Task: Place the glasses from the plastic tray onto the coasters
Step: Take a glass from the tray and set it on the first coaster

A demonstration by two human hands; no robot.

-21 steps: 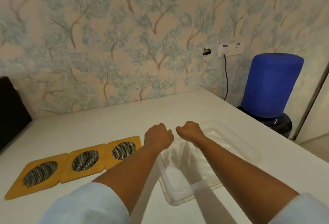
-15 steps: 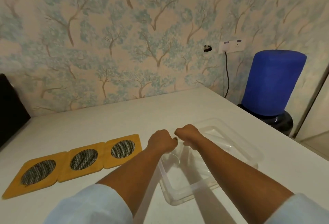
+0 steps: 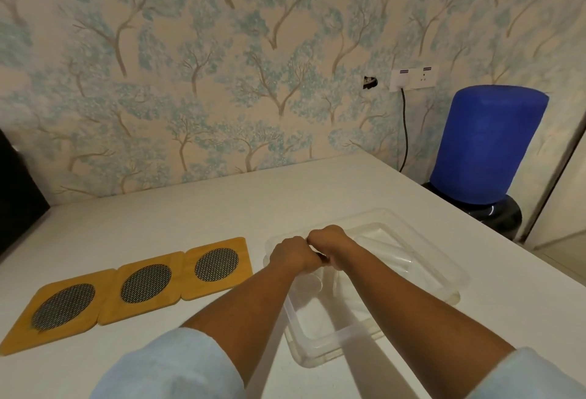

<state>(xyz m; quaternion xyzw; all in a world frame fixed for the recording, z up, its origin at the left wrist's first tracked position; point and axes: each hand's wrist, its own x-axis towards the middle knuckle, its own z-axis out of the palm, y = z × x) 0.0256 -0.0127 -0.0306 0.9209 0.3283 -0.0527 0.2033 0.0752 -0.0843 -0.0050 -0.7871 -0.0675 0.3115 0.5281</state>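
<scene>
A clear plastic tray [image 3: 320,355] sits on the white table, right of centre. My left hand [image 3: 292,255] and my right hand [image 3: 329,240] are fists side by side over its near-left part, knuckles touching. A clear glass [image 3: 313,285] hangs below my left hand, gripped at its top. A second glass's edge [image 3: 335,276] drops from my right hand. Another clear glass [image 3: 390,252] lies on its side deeper in the tray. Three yellow wooden coasters with dark mesh centres lie in a row to the left: [image 3: 65,306], [image 3: 146,284], [image 3: 217,264]. All three are bare.
A blue-covered water bottle [image 3: 488,145] stands on a dispenser beyond the table's right edge. A wall socket with a black cable [image 3: 412,79] is on the wallpapered wall. A black object [image 3: 16,198] stands at the table's far left.
Both hands have dropped lower into the tray and closed up against each other. The coasters and the tray have not moved.
</scene>
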